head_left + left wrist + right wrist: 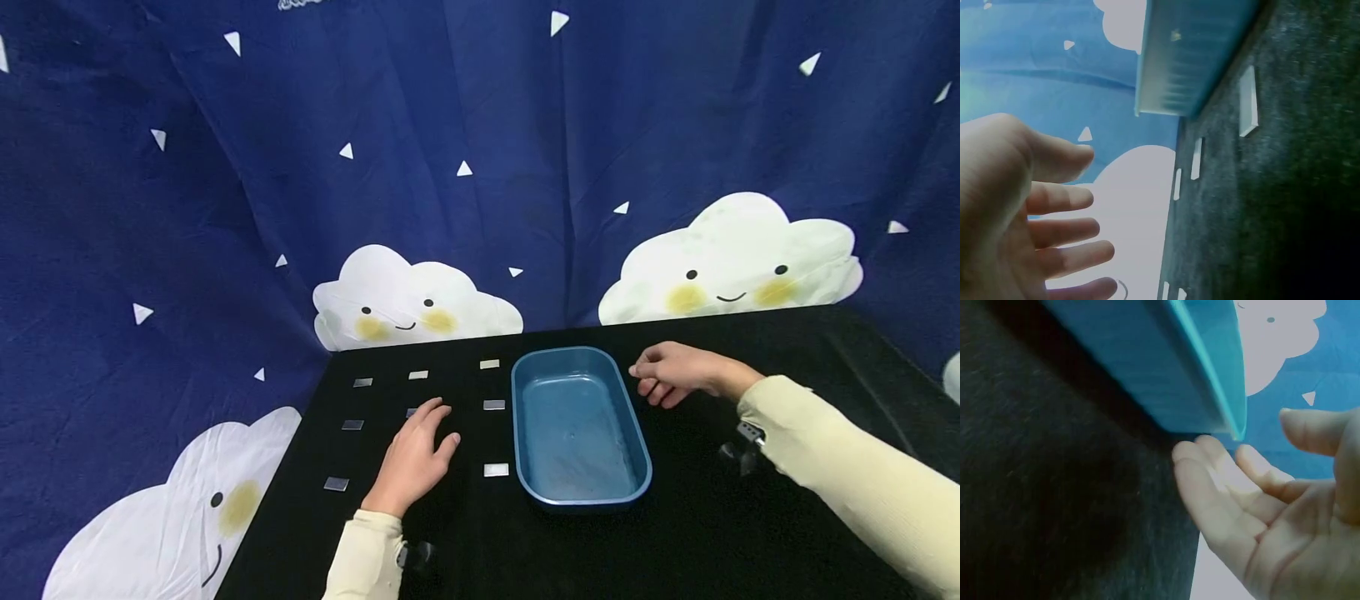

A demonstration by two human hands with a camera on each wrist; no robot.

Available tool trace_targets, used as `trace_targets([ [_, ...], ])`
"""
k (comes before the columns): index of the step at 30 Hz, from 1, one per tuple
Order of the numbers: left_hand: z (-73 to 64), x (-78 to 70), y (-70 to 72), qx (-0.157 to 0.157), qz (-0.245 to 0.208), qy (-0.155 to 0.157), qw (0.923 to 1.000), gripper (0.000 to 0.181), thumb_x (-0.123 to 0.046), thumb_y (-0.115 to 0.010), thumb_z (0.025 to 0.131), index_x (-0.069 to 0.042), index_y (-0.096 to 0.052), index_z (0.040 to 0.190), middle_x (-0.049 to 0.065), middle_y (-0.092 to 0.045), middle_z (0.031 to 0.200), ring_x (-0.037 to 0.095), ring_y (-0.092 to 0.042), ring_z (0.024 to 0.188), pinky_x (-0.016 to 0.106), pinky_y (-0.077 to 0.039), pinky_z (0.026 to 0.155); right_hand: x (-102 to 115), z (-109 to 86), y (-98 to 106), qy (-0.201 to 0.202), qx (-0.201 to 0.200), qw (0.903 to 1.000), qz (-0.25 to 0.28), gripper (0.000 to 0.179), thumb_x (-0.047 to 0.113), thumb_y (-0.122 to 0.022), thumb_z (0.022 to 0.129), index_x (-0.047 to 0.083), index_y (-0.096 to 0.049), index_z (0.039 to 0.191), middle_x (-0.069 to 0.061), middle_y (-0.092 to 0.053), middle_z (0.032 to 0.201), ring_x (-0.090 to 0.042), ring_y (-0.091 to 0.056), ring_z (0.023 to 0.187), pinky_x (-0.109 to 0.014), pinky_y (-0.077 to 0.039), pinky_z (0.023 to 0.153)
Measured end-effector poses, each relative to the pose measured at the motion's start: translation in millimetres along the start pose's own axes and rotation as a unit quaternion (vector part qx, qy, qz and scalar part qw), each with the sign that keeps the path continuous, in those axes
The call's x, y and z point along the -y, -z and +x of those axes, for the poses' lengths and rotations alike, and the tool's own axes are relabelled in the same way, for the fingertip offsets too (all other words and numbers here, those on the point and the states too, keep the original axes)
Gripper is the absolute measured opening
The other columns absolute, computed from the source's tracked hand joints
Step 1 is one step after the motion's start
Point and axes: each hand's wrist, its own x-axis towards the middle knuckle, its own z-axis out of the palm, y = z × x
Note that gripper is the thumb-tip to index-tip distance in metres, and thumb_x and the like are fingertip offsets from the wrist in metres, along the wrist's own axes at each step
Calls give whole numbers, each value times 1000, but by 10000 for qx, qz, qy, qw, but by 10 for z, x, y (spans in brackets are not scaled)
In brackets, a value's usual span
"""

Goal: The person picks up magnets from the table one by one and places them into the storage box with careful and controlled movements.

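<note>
A blue rectangular plastic basin (573, 425) stands on the black table, with nothing visible inside. To its left lie several small flat pale rectangular pieces, loosely in rows, such as a white one (496, 470) near the basin and a greyer one (336, 483) farther left. My left hand (414, 457) hovers over these pieces, fingers spread and holding nothing; it partly covers one piece (411, 412). Beside the basin's right rim is my right hand (678, 373), its fingers loosely bent and its palm bare in the right wrist view. Those fingertips (1192, 478) appear close to the basin wall; contact cannot be told.
Behind the black tabletop (720, 533) hangs a blue curtain (420, 100) printed with white clouds and triangles. It also runs down the left side of the table. Small dark devices are strapped at both sleeve cuffs.
</note>
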Motion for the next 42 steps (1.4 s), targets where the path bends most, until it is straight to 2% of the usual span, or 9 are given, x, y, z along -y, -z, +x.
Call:
trace_targets([
  [5,37,-21,31,-7,-51,-23,10000,44,-25,-64,94,-6,-59,134,12,-50,150,34,-52,135,55,-41,110,22,68,-63,3,-386,9989,257,41,24,-43,104,-9,-48,127,-16,-64,105,-17,-68,86,-38,-60,77],
  [7,50,-16,31,30,-81,-9,10000,44,-25,-63,95,-6,-59,134,12,-49,150,34,-51,136,55,-41,110,12,81,-120,-63,-425,9981,444,41,24,-42,104,-9,-48,128,-15,-63,104,-17,-68,86,-38,-60,77],
  [14,90,4,28,144,-198,50,9997,45,-27,-62,96,-6,-58,136,11,-47,152,33,-50,137,55,-41,110,0,95,-255,-244,-286,9959,822,47,26,-45,103,-11,-43,133,-10,-61,99,-14,-67,80,-33,-60,72],
  [22,37,59,31,381,-164,166,9990,45,-25,-63,95,-5,-58,135,13,-48,151,34,-50,137,55,-41,110,-65,125,-393,-480,31,9935,1027,38,18,-47,101,-9,-48,127,-7,-61,91,-12,-66,73,-27,-60,68],
  [29,57,78,87,303,-14,49,9995,45,-25,-63,95,-4,-58,134,15,-49,150,34,-50,136,56,-41,110,-62,168,-352,-484,-40,9938,998,36,18,-50,100,-7,-51,125,-6,-62,88,-11,-68,72,-27,-60,67],
  [34,74,103,123,292,88,39,9995,46,-25,-64,94,-3,-58,135,17,-49,150,35,-50,136,56,-41,110,-49,149,-307,-441,99,9928,1110,33,19,-53,99,-5,-51,123,-3,-62,84,-9,-66,70,-25,-59,66],
  [38,115,139,147,337,276,-18,9990,46,-25,-64,94,-3,-58,134,16,-49,150,35,-50,136,55,-41,110,-70,128,-288,-349,135,9894,1402,23,15,-56,98,-1,-51,114,-2,-62,84,-9,-65,71,-24,-59,68],
  [42,173,193,184,425,523,-77,9977,45,-24,-65,94,-2,-59,133,18,-50,148,36,-51,135,54,-42,109,-99,126,-291,-356,114,9825,1822,26,16,-57,98,-1,-51,117,-2,-63,86,-9,-65,75,-24,-59,72],
])
